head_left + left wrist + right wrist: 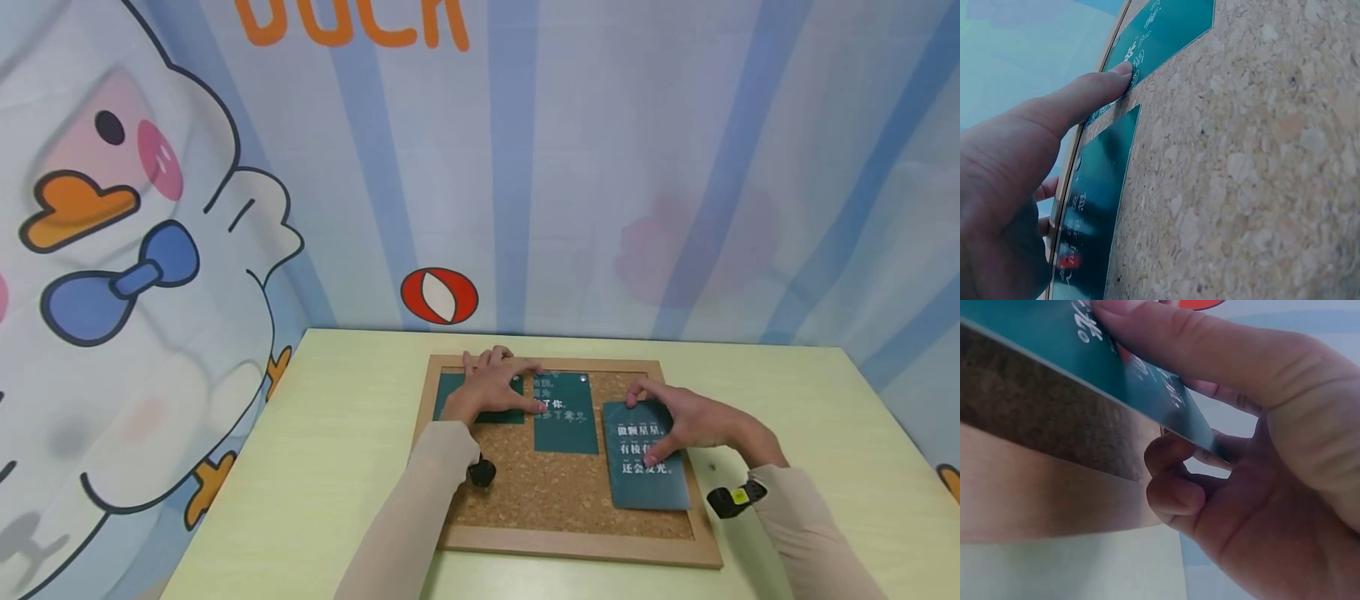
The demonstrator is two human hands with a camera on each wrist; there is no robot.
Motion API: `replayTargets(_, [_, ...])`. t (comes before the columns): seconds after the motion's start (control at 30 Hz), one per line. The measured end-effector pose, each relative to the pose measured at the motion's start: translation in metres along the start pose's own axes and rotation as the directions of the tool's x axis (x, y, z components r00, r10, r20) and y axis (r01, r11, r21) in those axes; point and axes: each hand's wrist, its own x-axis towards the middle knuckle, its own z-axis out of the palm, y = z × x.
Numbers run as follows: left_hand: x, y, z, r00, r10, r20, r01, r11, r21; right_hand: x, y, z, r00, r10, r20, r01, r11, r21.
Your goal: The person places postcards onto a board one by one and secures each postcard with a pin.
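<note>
A wood-framed corkboard (540,500) lies on the table. My left hand (491,387) reaches over a dark green card (450,387) at its upper left. The straight left thumb touches a second green card (566,437) in the upper middle, as the left wrist view also shows; a small silver pin (583,378) sits at that card's top. With my right hand (693,421) I hold a third green card (648,493), printed with white Chinese characters, over the board's right side. Its thumb lies on the printed face; in the right wrist view other fingers curl beneath the card (1041,353), which stands off the cork.
The pale yellow table (337,433) extends around the board. Behind its far edge hangs a fabric backdrop (570,167) with blue stripes and a cartoon duck (187,350). The board's raised wooden frame (577,543) borders the cork.
</note>
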Motion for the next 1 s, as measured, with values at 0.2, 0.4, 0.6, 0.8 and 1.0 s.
replayTargets(0.2, [0.001, 0.000, 0.001, 1.000, -0.004, 0.000, 0.004, 1.000, -0.013, 0.002, 0.005, 0.009, 0.999, -0.044, -0.016, 0.042, 0.995, -0.085])
replayTargets(0.4, [0.000, 0.001, 0.000, 1.000, 0.005, -0.002, -0.005, 1.000, -0.006, 0.001, 0.008, 0.016, 0.996, -0.090, -0.029, 0.085, 0.987, -0.135])
replayTargets(0.6, [0.001, -0.001, 0.000, 1.000, 0.001, 0.005, 0.000, 1.000, -0.020, 0.000, 0.005, 0.019, 0.992, -0.120, -0.037, 0.112, 0.979, -0.171])
replayTargets(0.8, [-0.002, 0.001, -0.002, 1.000, 0.009, 0.003, -0.009, 1.000, -0.010, -0.001, 0.003, 0.021, 0.995, -0.088, -0.041, 0.079, 0.980, -0.182])
replayTargets(1.0, [-0.003, 0.001, -0.002, 1.000, 0.007, 0.002, -0.007, 1.000, -0.008, -0.003, 0.003, 0.022, 0.996, -0.087, -0.037, 0.080, 0.984, -0.158])
